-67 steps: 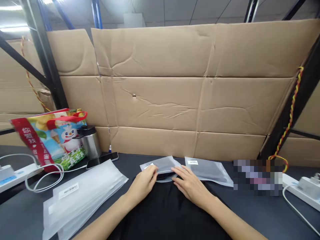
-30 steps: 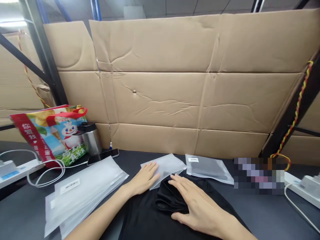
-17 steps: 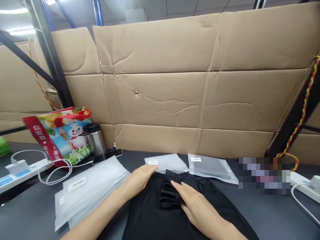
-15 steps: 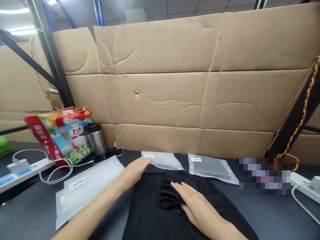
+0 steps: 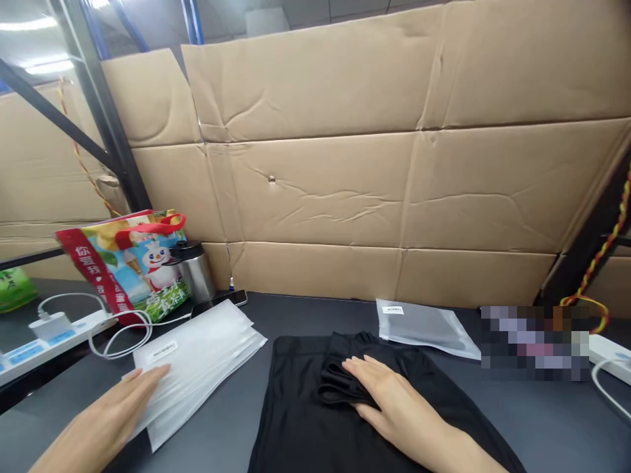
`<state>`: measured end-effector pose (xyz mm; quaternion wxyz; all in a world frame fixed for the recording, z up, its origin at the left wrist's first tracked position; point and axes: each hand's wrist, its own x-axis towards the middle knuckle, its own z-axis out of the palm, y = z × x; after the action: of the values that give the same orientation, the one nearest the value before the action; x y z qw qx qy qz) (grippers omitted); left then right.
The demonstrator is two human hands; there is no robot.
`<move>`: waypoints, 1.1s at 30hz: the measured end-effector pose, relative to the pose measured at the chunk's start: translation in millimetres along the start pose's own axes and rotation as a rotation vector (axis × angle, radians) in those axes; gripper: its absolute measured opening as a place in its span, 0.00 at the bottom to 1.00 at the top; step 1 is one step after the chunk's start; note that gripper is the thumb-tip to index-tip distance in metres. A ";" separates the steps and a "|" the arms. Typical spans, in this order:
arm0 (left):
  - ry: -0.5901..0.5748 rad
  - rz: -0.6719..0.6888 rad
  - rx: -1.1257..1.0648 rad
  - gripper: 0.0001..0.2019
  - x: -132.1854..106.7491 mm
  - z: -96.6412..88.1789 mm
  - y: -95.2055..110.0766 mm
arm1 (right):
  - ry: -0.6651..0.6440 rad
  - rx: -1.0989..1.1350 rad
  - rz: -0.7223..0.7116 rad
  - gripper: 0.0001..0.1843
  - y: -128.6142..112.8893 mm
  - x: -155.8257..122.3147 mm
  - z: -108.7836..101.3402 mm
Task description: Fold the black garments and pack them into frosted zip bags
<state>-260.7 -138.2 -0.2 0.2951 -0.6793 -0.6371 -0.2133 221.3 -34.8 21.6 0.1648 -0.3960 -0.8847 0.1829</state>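
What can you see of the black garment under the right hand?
The black garment lies flat on the dark table, its smooth, slightly sheeny fabric looking thin and synthetic. Its lower part runs out of view. A bunched fold sits near its top edge, and the right hand rests on the garment against that fold.

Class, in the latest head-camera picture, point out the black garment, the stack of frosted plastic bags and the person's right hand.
Black garment (image 5: pixel 300 420): head view, on its flat body.
Stack of frosted plastic bags (image 5: pixel 207 348): head view, on the top bag's middle.
Right hand (image 5: pixel 394 397): head view, on the back of the hand.
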 end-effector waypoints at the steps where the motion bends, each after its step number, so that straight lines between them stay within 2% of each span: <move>1: -0.053 0.059 0.005 0.16 -4.5 2.0 0.2 | -0.015 0.001 0.008 0.30 -1.1 -0.3 -2.6; 4: -0.130 0.214 -0.041 0.16 0.5 4.0 16.4 | -0.057 0.027 -0.023 0.34 -5.2 -0.1 -14.0; 7: -0.084 0.183 -0.125 0.19 23.4 -1.4 63.8 | -0.104 0.075 -0.129 0.38 -8.2 5.7 -21.3; 11: -0.335 0.255 -0.274 0.28 46.6 -8.5 143.0 | -0.122 0.187 -0.188 0.36 -14.1 26.2 -11.3; 14: -0.438 0.242 -0.349 0.32 46.1 -3.4 174.3 | 0.021 0.343 -0.138 0.31 -28.7 51.1 5.5; 16: -0.463 0.222 -0.369 0.33 41.4 3.6 178.6 | 0.147 0.464 -0.035 0.27 -44.1 71.3 17.3; 18: -0.458 0.209 -0.377 0.33 37.1 9.8 176.0 | 0.248 0.582 0.142 0.25 -61.4 91.7 27.8; 21: -0.406 0.203 -0.371 0.37 34.6 13.2 171.1 | 0.305 0.655 0.290 0.27 -82.1 114.4 38.7; 24: -0.342 0.179 -0.361 0.39 37.1 10.7 171.4 | 0.301 0.637 0.280 0.34 -87.6 120.1 41.5; 28: -0.261 0.195 -0.354 0.39 46.1 10.0 176.0 | 0.270 0.492 0.152 0.37 -78.2 107.6 35.9; 33: -0.247 0.244 -0.434 0.36 52.1 24.6 180.4 | 0.199 0.439 0.078 0.47 -77.4 90.4 34.8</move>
<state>-78.9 -85.6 -6.9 0.0861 -0.8192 -0.5211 -0.2233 99.3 -20.7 39.4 0.3260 -0.4006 -0.7871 0.3371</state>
